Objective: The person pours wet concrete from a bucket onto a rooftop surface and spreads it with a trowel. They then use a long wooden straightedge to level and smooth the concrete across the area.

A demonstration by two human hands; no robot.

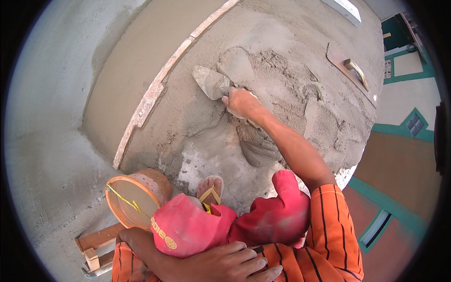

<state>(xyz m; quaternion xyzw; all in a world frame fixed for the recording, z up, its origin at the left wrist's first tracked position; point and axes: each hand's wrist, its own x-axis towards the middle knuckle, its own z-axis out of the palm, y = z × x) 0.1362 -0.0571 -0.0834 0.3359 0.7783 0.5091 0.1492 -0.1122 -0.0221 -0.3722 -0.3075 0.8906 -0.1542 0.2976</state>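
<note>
Nearest, the left hand [235,263] is laid, fingers extended, on an orange striped shirt [300,263], well apart from the right hand [242,103]. Beyond the red-clad legs [188,223], an orange bucket [162,181] is seen at left. Farther out, a trowel [206,82] is gripped by the right hand above grey mortar [291,89]; blade contact cannot be told. A long pale strip [150,96] is set at left; a handled float [355,73] is rested at far right.
</note>
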